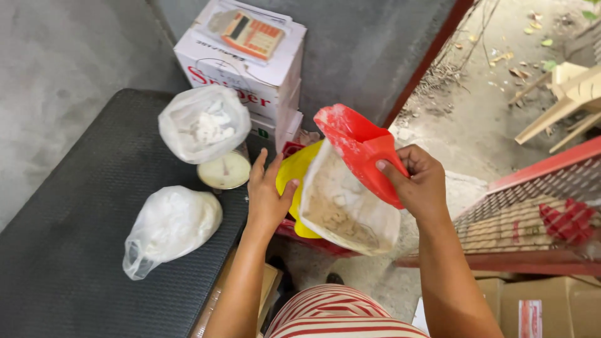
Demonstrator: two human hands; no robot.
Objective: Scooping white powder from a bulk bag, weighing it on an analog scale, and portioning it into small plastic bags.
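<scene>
Above the dark mat point(75, 250), the right hand point(421, 188) grips a red scoop point(360, 147), tipping powder into a clear bag point(344, 209); the left hand point(266, 197), fingers spread, holds it. Filling seems underway; next needs steady pouring.

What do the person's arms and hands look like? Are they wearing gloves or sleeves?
No gloves and no sleeves: both forearms are bare up to the picture's edge. The left hand and right hand wear no rings, watch or bracelets that show. Below them is red-and-cream striped clothing.

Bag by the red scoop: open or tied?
Open. The left hand holds the clear bag while the red scoop tips into its mouth.
</scene>
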